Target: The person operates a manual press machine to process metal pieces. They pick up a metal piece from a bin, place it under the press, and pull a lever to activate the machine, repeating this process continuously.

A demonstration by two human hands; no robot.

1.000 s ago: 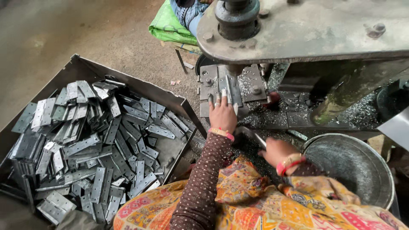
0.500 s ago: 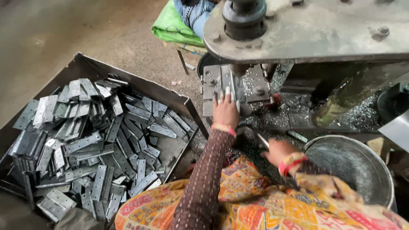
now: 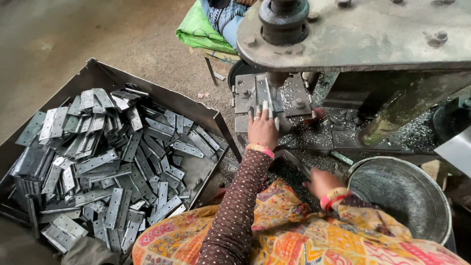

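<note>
The left hand [image 3: 262, 128] presses a flat steel hinge plate [image 3: 264, 94] onto the press bed [image 3: 245, 95] under the ram [image 3: 283, 14], fingers spread flat over its near end, a pinning grip. The right hand [image 3: 321, 181] rests low by the metal bucket [image 3: 407, 196]; its grip cannot be told. The plate looks thin, stiff, light and sharp-edged, so it is best held by its long edges.

Bare, dusty concrete floor [image 3: 88, 34] in daylight

Metal workshop: press machine [image 3: 353, 34], hinge-plate bin [image 3: 196, 105]
</note>
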